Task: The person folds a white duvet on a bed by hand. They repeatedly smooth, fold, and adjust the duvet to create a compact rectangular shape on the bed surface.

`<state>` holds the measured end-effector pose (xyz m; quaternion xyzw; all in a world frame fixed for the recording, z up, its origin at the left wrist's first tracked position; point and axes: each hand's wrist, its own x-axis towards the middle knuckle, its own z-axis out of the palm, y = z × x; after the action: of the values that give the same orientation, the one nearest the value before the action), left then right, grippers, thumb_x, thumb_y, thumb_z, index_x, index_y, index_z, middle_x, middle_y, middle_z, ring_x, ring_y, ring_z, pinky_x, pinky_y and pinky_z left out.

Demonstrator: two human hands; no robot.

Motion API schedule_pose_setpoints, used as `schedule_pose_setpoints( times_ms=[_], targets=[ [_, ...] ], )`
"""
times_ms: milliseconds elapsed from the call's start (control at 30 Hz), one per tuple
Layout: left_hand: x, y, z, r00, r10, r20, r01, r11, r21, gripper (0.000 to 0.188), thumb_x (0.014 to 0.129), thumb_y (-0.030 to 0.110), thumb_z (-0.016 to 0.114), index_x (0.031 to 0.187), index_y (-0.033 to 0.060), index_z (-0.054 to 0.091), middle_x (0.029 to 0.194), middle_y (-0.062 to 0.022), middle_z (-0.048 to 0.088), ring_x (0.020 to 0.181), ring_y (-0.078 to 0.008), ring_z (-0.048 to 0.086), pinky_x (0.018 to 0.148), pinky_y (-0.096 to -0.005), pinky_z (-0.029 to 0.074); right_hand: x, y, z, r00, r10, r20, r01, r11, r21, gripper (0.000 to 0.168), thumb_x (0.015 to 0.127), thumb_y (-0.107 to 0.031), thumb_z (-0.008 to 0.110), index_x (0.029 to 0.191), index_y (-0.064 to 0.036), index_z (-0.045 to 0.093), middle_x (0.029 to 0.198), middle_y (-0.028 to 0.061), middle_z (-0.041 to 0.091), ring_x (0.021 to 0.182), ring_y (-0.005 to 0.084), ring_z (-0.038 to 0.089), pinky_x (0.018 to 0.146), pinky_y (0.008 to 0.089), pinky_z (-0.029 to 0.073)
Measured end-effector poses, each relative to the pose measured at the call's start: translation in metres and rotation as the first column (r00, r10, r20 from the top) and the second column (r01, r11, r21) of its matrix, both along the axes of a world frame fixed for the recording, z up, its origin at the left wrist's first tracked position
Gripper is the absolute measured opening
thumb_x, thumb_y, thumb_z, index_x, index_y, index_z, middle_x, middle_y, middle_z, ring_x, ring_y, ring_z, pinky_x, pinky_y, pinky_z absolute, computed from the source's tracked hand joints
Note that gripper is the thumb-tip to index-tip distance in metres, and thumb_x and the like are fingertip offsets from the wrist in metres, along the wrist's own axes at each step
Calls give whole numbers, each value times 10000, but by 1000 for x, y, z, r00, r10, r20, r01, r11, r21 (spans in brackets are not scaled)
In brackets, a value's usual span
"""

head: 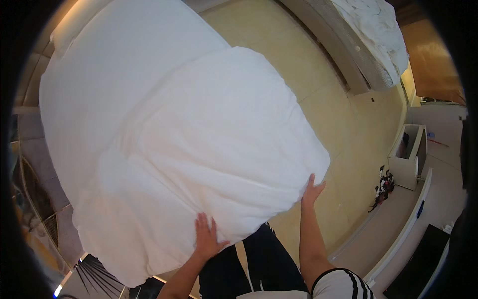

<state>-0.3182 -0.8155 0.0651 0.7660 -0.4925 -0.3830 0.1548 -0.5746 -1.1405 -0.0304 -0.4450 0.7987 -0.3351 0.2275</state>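
Observation:
A white duvet (224, 123) lies bunched and creased over the near part of a bed with a smooth white sheet (142, 41). My left hand (209, 239) rests on the duvet's near side, its fingers spread and pressed to the cloth. At the duvet's right corner, my right hand (312, 191) touches the edge. Some of its fingers are hidden against the cloth, so I cannot tell whether it grips a fold. My legs in dark trousers (261, 261) stand close against the near edge of the bed.
Yellowish floor tiles (336, 130) run along the bed's right side. Beyond stands a second mattress or bed base (351, 48) with crumpled white cloth (377, 30) on top. A small white cabinet (405, 168) and a dark toy-like object (382, 188) are at the right.

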Motion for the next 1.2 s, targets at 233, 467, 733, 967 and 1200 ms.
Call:
schedule_pose_setpoints(
  times_ms=[233,467,733,967,1200],
  targets=[
    [-33,21,-26,976,-123,179,145,982,-118,645,794,37,528,1399,50,307,1411,-375,157,1294,-575,159,1006,-669,212,-5,-22,22,879,-116,463,22,979,203,434,847,-182,668,1155,86,524,1088,140,599,946,230,570,830,353,472],
    [-79,50,-17,970,-235,70,241,964,-108,618,813,30,481,1385,-39,258,1421,-362,144,1313,-558,129,998,-703,137,-10,-54,107,832,288,474,-227,957,-182,324,918,-146,553,1169,56,515,1124,141,571,964,228,554,843,364,462],
    [-67,45,-37,946,-296,131,287,954,83,660,855,166,537,1413,-8,232,1461,-292,149,1377,-415,122,1077,-583,143,75,-17,70,863,315,-395,-87,863,499,506,959,-244,424,1380,12,311,1343,251,404,1237,417,391,1023,500,296],
    [-1,99,-16,987,-30,155,52,988,-142,602,850,311,576,1393,150,371,1475,-151,253,1373,-316,209,1090,-541,176,193,189,52,-100,897,-430,-969,11,248,576,903,-241,494,1417,-59,307,1472,241,200,1392,362,128,1079,554,129],
    [110,283,-38,738,487,467,-426,873,-238,553,847,296,596,1370,250,418,1481,-120,255,1352,-325,238,1053,-563,235,299,404,55,-313,898,-311,-948,-271,169,540,913,-393,478,1418,-255,347,1473,299,106,1382,422,99,1070,592,79]
  ],
)
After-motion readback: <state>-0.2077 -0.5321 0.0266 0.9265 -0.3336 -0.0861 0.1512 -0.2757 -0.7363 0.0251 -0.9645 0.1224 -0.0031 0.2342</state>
